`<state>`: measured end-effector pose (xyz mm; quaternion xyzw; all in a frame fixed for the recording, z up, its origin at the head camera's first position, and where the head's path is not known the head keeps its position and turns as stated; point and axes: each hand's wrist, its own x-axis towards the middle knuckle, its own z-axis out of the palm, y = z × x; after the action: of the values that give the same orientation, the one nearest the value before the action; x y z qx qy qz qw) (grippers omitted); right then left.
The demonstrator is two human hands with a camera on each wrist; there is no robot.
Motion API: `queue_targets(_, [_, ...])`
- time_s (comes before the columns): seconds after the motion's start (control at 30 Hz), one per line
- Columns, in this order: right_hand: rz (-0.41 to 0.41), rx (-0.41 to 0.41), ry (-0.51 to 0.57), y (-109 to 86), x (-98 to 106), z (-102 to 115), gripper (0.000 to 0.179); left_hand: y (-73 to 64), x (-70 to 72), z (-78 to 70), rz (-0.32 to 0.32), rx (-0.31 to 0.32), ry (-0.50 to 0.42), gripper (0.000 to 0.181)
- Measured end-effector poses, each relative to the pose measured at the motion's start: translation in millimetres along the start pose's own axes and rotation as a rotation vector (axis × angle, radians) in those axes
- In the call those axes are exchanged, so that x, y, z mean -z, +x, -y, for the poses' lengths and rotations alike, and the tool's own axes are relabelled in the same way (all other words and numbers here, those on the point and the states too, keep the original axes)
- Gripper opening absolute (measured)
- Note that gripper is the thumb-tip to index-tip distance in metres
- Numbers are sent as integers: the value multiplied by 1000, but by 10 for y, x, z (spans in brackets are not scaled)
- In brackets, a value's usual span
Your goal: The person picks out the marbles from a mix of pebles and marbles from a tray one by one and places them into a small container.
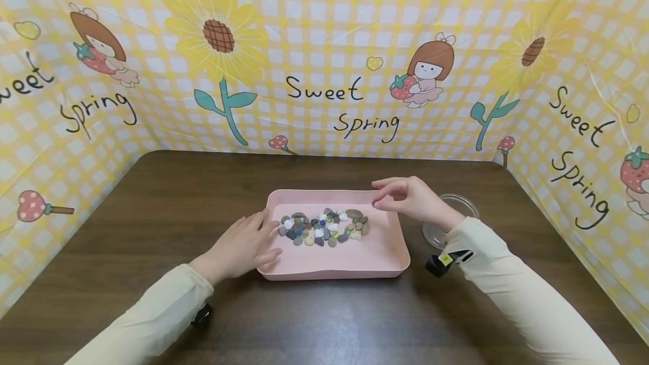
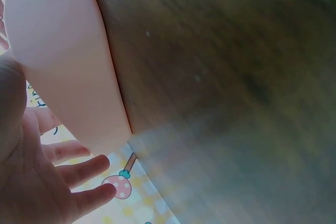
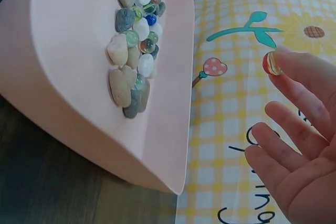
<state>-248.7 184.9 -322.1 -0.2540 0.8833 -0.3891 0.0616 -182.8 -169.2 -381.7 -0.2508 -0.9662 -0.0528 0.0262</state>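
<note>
On the left, the left hand (image 1: 243,245) reaches over the left edge of the pink tray (image 1: 377,255), its fingers spread apart; whether they press on the rim I cannot tell. The tray lies on the dark wooden table (image 1: 167,207). In it, pebbles (image 3: 120,87) and glass marbles (image 3: 150,20) form a band running from near the left edge and stopping short of the right edge. Over the far edge, toward the right corner, the right hand (image 1: 413,199) pinches a red-and-yellow marble (image 3: 270,64) between thumb and index finger, its other fingers apart. Beyond the tray's right edge stands a clear round glass container (image 1: 432,235), partly hidden by the right wrist.
</note>
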Motion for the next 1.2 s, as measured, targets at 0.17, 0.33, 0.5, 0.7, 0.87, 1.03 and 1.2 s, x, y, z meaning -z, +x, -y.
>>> queue_targets(0.17, [-31,-12,32,-82,53,-35,16,1,11,-7,17,7,-4,61])
queue_targets(0.33, [-70,-38,33,-185,88,-75,21,-7,20,-20,22,9,-10,61])
queue_targets(0.5, [-108,-48,60,-289,127,-113,22,-12,23,-25,22,8,-16,61])
queue_targets(0.7, [-166,-51,29,-402,184,-152,24,-13,15,-15,27,12,-14,61])
queue_targets(0.87, [-202,-42,-21,-499,214,-157,20,-16,5,-9,30,20,-20,61])
queue_targets(1.03, [-239,-49,-53,-599,253,-170,18,-20,7,-8,27,21,-25,61])
queue_targets(1.2, [-277,-31,-23,-657,310,-235,18,-20,12,-6,26,27,-30,61])
